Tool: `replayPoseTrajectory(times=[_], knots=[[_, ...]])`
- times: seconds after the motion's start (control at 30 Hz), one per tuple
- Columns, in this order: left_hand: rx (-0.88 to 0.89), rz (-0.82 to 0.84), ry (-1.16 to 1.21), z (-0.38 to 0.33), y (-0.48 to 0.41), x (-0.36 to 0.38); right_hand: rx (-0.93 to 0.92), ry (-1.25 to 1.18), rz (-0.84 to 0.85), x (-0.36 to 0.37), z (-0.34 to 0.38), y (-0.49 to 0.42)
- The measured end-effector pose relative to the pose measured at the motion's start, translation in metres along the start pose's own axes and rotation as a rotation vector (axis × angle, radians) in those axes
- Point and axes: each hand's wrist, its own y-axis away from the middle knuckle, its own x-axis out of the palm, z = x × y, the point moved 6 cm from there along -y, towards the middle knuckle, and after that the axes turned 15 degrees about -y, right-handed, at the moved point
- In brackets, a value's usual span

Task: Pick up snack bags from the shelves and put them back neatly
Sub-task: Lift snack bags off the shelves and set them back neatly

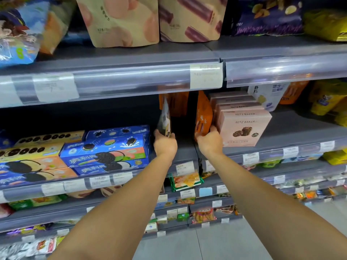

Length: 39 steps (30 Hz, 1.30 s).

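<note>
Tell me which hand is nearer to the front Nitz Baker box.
Right. The right hand grips the orange bag right beside the Nitz Baker box, at its left edge. The left hand holds another snack bag further left, across the gap.

left grip (165, 145): bare | right grip (209, 142): bare | forearms (122, 203): bare
</note>
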Motion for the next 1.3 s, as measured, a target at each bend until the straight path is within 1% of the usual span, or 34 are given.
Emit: replayPoseTrajectory(times=[0.17,0.23,0.37,0.5,0.6,0.73,0.87,1.03,1.17,1.3], knots=[[0.052,-0.08,0.0,-0.021,-0.022,0.001,-0.012,-0.088,-0.024,0.001,0.011,-0.014],[0.053,-0.106,-0.032,-0.025,-0.029,0.0,-0.01,-0.049,-0.024,0.002,0.013,-0.017],[0.025,-0.097,-0.039,-0.027,-0.034,0.003,-0.038,-0.005,-0.04,0.006,0.017,-0.016],[0.058,-0.136,-0.081,-0.029,-0.025,-0.003,-0.108,0.062,-0.055,0.005,0.024,-0.004],[0.102,-0.165,-0.086,-0.029,-0.008,-0.01,-0.15,0.066,-0.026,-0.003,0.034,0.006],[0.148,-0.201,-0.046,-0.032,0.019,-0.021,-0.142,0.111,-0.002,-0.024,0.041,0.023],[0.207,-0.227,-0.058,-0.037,0.053,-0.035,-0.106,0.163,0.031,-0.058,0.036,0.042],[0.326,-0.289,-0.043,-0.038,0.111,-0.054,-0.099,0.123,0.123,-0.12,0.03,0.064],[0.316,-0.268,-0.003,-0.034,0.159,-0.053,-0.037,0.043,0.14,-0.187,0.016,0.085],[0.298,-0.236,0.095,-0.036,0.219,-0.038,0.042,-0.07,0.105,-0.258,0.0,0.104]])
